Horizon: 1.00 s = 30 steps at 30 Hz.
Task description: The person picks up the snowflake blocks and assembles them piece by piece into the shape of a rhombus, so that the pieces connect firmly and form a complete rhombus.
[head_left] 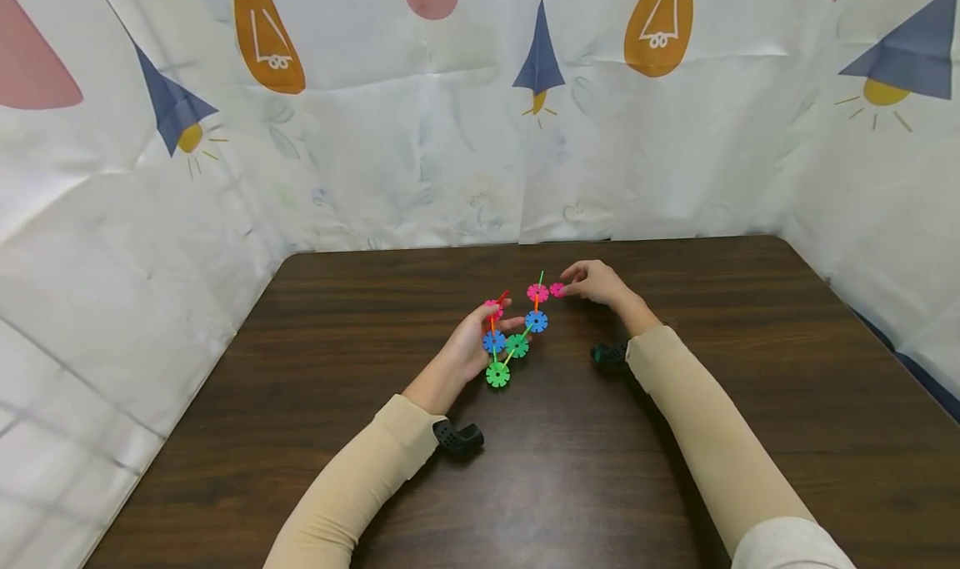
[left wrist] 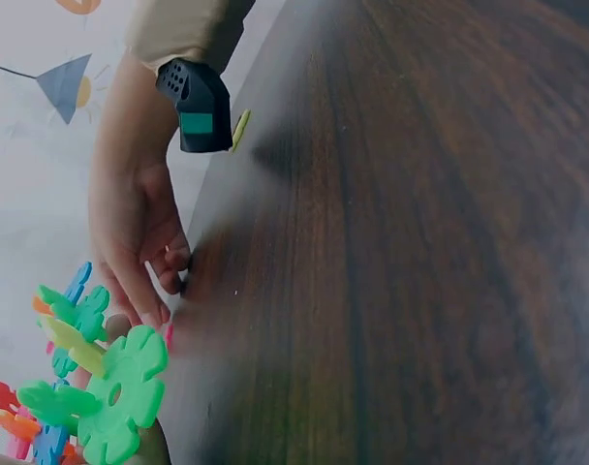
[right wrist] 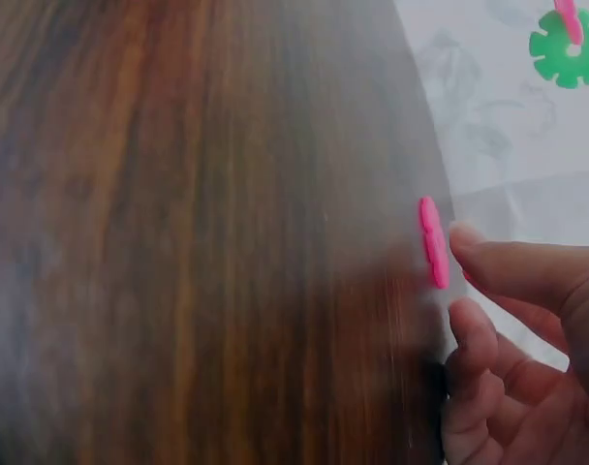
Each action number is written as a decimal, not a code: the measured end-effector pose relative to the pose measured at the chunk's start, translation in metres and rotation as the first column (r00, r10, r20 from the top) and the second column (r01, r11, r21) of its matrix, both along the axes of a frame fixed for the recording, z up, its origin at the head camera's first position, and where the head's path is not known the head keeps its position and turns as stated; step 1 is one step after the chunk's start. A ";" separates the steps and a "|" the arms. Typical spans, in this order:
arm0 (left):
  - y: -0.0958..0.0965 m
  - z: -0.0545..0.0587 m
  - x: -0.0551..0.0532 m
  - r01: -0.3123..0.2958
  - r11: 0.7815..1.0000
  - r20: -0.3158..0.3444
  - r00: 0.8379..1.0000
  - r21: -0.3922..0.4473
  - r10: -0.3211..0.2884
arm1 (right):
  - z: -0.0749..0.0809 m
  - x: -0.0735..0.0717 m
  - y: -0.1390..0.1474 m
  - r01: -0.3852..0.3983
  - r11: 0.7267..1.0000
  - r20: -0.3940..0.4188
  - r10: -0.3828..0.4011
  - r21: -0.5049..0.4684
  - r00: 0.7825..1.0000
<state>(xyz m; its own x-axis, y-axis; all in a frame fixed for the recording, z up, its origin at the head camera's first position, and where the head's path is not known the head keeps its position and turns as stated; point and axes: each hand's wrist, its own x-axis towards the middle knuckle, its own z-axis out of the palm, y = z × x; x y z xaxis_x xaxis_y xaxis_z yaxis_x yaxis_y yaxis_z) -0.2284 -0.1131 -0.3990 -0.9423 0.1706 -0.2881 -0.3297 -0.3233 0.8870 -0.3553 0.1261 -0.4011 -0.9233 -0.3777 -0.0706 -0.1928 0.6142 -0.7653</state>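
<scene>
A chain of notched plastic discs (head_left: 517, 346), joined edge to edge in green, blue, pink, orange and red, bends in a V in the head view. My left hand (head_left: 468, 344) holds it by its left arm, near a pink disc and a blue one. A bright green disc (left wrist: 125, 392) forms its lowest corner. Off the chain's right tip, a loose pink disc (head_left: 557, 289) is right at the fingertips of my right hand (head_left: 596, 283). That pink disc (right wrist: 434, 242) appears edge-on, close along the tabletop, with a fingertip beside it; the other fingers bend loosely below.
The dark wooden table (head_left: 315, 436) extends under both arms. White printed cloth (head_left: 420, 161) hangs behind its far edge and at the sides. A black wrist mount (head_left: 459, 438) juts from the left sleeve, and another mount (head_left: 607, 353) from the right.
</scene>
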 end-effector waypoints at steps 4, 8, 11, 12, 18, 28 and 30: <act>0.000 0.001 0.001 0.002 1.000 0.011 1.000 -0.001 -0.002 | -0.001 0.001 -0.005 0.020 0.998 -0.023 -0.018 0.062 1.000; 0.000 0.003 0.002 0.003 1.000 0.024 1.000 -0.014 -0.003 | 0.001 0.003 -0.010 0.051 0.993 -0.013 -0.050 0.111 0.999; 0.000 0.004 0.002 0.006 1.000 0.032 0.999 -0.027 -0.005 | 0.002 0.004 -0.012 0.071 0.990 -0.002 -0.071 0.121 0.997; 0.000 0.004 0.002 0.008 0.999 0.032 0.999 -0.032 -0.007 | 0.002 0.004 -0.012 0.072 0.990 -0.002 -0.072 0.120 0.997; 0.000 0.004 0.002 0.011 0.999 0.034 0.999 -0.038 -0.009 | 0.002 0.002 -0.010 0.076 0.995 0.002 -0.077 0.066 0.997; 0.001 0.002 0.002 0.014 0.999 0.023 1.000 -0.043 -0.013 | 0.004 0.008 0.000 0.110 0.992 0.001 -0.110 -0.064 0.994; 0.000 0.002 0.001 0.019 0.999 0.023 1.000 -0.040 -0.018 | 0.005 0.010 0.003 0.121 0.989 -0.006 -0.122 -0.090 0.993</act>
